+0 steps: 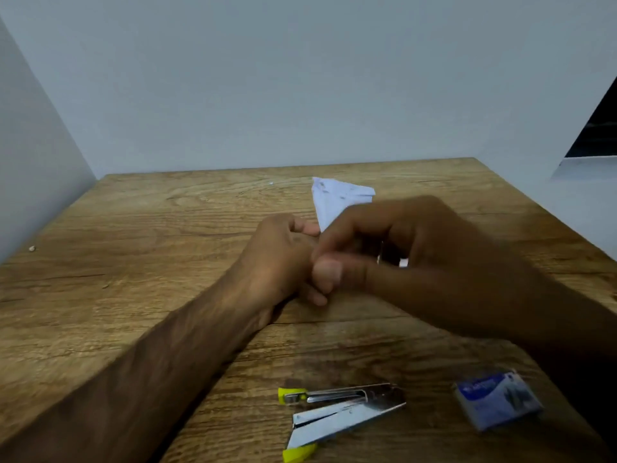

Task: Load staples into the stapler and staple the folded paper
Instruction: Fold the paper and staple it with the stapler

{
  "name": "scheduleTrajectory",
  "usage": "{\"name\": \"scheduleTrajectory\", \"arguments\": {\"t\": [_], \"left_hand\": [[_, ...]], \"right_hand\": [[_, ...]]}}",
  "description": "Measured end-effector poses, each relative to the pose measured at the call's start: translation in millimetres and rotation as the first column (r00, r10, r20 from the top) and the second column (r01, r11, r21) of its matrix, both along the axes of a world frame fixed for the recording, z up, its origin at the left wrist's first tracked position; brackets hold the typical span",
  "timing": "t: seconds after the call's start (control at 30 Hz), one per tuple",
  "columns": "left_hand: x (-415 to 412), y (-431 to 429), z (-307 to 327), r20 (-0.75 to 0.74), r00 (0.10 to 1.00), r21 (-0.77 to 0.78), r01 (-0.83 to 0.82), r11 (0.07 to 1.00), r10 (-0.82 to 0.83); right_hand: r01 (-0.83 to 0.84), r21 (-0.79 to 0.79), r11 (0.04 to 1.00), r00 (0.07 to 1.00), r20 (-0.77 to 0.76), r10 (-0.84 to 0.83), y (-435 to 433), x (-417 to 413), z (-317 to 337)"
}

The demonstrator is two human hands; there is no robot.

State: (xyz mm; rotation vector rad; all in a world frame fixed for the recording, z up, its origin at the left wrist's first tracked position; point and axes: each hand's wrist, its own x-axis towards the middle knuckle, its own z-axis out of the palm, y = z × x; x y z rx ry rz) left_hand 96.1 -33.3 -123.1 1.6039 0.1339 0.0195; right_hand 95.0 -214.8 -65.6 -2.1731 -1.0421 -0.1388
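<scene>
Wooden table point(140, 248) seen from above, pale walls behind. Both hands meeting at the centre of the view, fingertips pressed together. Left hand point(280, 262) curled, heel resting on the wood, fingers bent toward the right. Right hand point(410, 252) coming in from 3 o'clock, thumb and fingers pinched against the left hand's fingertips. A sliver of something small and pale visible under the right palm; too blurred to tell what, or whether either hand truly grips it. Folded paper point(337, 198) lying flat at 12 o'clock from the hands, its near corner hidden behind the right fingers. Stapler point(340, 417) at 6 o'clock, near the front edge, swung open in a V, silver metal with yellow tips, untouched. Staple box point(497, 401) at 5 o'clock, blue-grey, just right of the stapler and apart from it, partly shadowed by the right forearm.
</scene>
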Motion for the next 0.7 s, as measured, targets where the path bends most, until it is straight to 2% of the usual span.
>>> {"name": "scheduleTrajectory", "arguments": {"t": [0.07, 0.13, 0.17, 0.23, 0.27, 0.33, 0.4, 0.47, 0.5, 0.57, 0.7], "left_hand": [[0.8, -1.4, -3.3, 0.008, 1.0, 0.115, -0.004, 0.993, 0.003], [2.2, -2.2, -7.3, 0.014, 1.0, 0.212, -0.002, 0.977, -0.001], [3.2, -2.9, -8.5, 0.02, 1.0, 0.267, -0.001, 0.964, -0.005], [4.3, -3.1, -11.1, 0.027, 1.0, 0.366, 0.002, 0.931, -0.013], [4.7, -4.5, -10.3, 0.041, 0.999, 0.424, 0.002, 0.905, -0.021], [5.4, -8.9, -7.2, 0.112, 0.992, 0.608, -0.028, 0.794, -0.05], [7.5, -13.7, -3.1, 0.189, 0.975, 0.813, -0.086, 0.576, -0.121], [13.0, -22.9, 1.7, 0.199, 0.95, 0.909, -0.087, 0.409, -0.24], [17.7, -28.7, 3.3, 0.185, 0.937, 0.927, -0.068, 0.368, -0.295], [29.8, -42.4, 4.9, 0.162, 0.919, 0.939, -0.03, 0.344, -0.361], [64.3, -75.7, 3.4, 0.127, 0.91, 0.957, -0.008, 0.291, -0.394]], "right_hand": [[0.049, -0.005, 0.999, 0.999, 0.021, -0.049, -1.9, 12.8, -4.4], [0.171, -0.233, 0.957, 0.985, 0.058, -0.162, -8.8, 29.0, -11.2], [0.215, -0.372, 0.903, 0.976, 0.066, -0.205, -12.0, 34.2, -12.9], [0.203, -0.582, 0.787, 0.977, 0.061, -0.206, -15.1, 39.4, -21.4], [0.171, -0.624, 0.762, 0.981, 0.037, -0.189, -16.2, 42.0, -26.0], [0.156, -0.642, 0.75, 0.983, 0.027, -0.181, -20.1, 47.7, -28.7], [0.142, -0.649, 0.748, 0.979, -0.017, -0.201, -26.7, 54.5, -28.5], [0.143, -0.648, 0.748, 0.975, -0.038, -0.219, -36.5, 63.4, -29.3], [0.144, -0.645, 0.751, 0.968, -0.065, -0.241, -42.0, 68.3, -28.9], [0.146, -0.642, 0.752, 0.949, -0.124, -0.29, -54.6, 80.5, -28.1], [0.186, -0.64, 0.745, 0.915, -0.164, -0.369, -77.3, 108.5, -26.8]]}}
